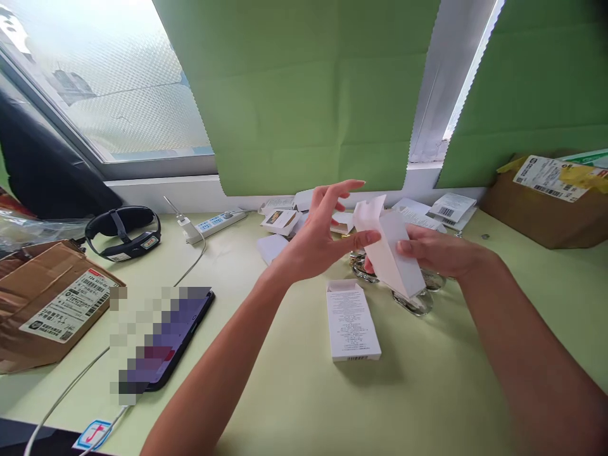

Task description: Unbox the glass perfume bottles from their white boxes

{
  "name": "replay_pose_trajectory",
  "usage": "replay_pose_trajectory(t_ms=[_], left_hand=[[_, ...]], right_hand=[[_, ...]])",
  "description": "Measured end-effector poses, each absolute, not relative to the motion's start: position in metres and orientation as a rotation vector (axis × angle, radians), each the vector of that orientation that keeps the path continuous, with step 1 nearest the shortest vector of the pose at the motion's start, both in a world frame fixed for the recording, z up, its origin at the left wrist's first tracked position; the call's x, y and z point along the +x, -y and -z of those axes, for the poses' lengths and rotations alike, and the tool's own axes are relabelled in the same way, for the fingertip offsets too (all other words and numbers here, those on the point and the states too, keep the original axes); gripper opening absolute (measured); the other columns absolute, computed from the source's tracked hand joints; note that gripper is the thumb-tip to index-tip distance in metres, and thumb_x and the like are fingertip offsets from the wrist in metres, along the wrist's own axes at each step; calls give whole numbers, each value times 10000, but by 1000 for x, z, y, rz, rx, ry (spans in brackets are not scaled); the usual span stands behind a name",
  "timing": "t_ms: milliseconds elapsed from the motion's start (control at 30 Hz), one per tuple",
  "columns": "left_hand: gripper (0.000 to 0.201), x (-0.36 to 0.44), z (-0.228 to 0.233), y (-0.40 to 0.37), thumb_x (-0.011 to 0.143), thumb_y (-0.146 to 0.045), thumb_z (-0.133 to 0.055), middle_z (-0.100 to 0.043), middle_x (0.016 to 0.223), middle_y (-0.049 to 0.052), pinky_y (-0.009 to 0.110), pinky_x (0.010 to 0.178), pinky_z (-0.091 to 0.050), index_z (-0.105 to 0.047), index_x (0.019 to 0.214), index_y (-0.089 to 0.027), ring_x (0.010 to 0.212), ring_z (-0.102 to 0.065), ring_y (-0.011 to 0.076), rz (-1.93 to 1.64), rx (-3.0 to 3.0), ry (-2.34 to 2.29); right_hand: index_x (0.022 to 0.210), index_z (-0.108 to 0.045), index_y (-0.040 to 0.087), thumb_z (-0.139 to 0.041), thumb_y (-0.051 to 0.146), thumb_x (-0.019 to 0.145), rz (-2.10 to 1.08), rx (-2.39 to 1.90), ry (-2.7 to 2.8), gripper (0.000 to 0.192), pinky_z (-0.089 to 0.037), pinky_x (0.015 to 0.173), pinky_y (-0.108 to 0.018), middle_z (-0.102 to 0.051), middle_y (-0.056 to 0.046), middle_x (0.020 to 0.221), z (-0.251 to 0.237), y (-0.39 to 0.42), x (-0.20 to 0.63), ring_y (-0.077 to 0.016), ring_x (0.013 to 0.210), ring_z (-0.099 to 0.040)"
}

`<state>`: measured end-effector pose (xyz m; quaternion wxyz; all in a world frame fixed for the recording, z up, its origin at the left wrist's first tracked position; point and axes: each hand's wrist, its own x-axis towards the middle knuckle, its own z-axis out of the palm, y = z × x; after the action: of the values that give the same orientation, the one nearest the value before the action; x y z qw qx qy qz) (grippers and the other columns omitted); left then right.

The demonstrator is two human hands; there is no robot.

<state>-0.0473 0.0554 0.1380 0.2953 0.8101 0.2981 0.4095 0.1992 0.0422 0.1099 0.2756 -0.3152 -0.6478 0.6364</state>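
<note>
The head view showed a white box (392,256) raised over the counter (294,392), its top flap up, gripped between the thumb and fingers of the right hand (433,250). The left hand (319,235) was unclenched, fingers spread, its thumb at the box's left side. Shiny round objects (413,305) lay beneath the raised box, and a printed carton (352,324) lay nearer the person. Small packets (281,220) were scattered behind. Farther left were a power strip (217,223), a phone (183,335) and a black headset (137,246); a brown parcel (532,218) stood far right.
</note>
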Motion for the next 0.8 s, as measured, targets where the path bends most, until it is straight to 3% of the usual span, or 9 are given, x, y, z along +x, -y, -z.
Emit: replay_pose_trajectory(t_ms=[100, 200, 267, 367, 467, 567, 700, 800], left_hand=[[637, -45, -140, -49, 892, -480, -681, -591, 1141, 63, 318, 726, -530, -400, 1451, -356, 877, -600, 181, -983, 2026, -741], [666, -42, -142, -43, 943, -446, -620, -623, 959, 35, 303, 667, -522, -307, 1523, -349, 745, -607, 152, -879, 1974, -633], [642, -42, -142, -42, 946, -426, -618, -632, 935, 32, 297, 662, -527, -339, 1519, -349, 740, -619, 152, -889, 1997, -619], [586, -46, -144, -43, 946, -390, -618, -657, 953, 40, 307, 679, -551, -409, 1492, -348, 790, -653, 177, -881, 2046, -614], [632, -56, -149, -47, 924, -336, -646, -687, 1044, 46, 337, 748, -584, -396, 1504, -357, 898, -683, 213, -797, 2095, -579], [705, -68, -154, -50, 910, -297, -655, -703, 1083, 39, 350, 803, -585, -338, 1534, -377, 937, -699, 221, -678, 2153, -568], [728, -77, -157, -53, 919, -291, -638, -723, 1039, 43, 344, 786, -575, -294, 1557, -363, 865, -709, 204, -616, 2224, -645], [735, -79, -158, -52, 911, -318, -652, -726, 1045, 55, 326, 768, -572, -303, 1558, -330, 833, -700, 186, -598, 2233, -695]], right_hand=[[1467, -396, 345, -639, 601, 880, -1566, -931, 1708, 685, -535, 675, -306, -662, -76, 1163, -114, -41, 196, -235, 940, -656], [1470, -348, 392, -581, 599, 921, -1398, -1046, 1756, 631, -525, 647, -270, -639, -59, 1185, -118, -39, 190, -209, 919, -634], [1497, -285, 413, -544, 615, 933, -1367, -1053, 1779, 652, -545, 671, -272, -637, -60, 1207, -119, -38, 186, -216, 953, -635], [1565, -158, 453, -495, 591, 967, -1415, -1007, 1766, 700, -582, 857, -325, -584, -55, 1378, -118, -36, 186, -249, 1167, -605], [1592, -98, 503, -505, 531, 981, -1464, -1073, 1732, 734, -566, 980, -335, -484, 13, 1524, -116, -35, 194, -246, 1309, -542], [1583, -81, 542, -531, 519, 969, -1492, -1201, 1729, 762, -595, 961, -338, -451, 67, 1551, -118, -32, 202, -241, 1276, -578], [1574, -85, 563, -540, 517, 967, -1526, -1227, 1786, 760, -634, 896, -357, -452, 58, 1542, -125, -27, 200, -216, 1085, -675], [1567, -96, 576, -560, 509, 963, -1496, -1142, 1774, 765, -651, 826, -360, -417, 48, 1564, -126, -28, 194, -221, 1120, -653]])
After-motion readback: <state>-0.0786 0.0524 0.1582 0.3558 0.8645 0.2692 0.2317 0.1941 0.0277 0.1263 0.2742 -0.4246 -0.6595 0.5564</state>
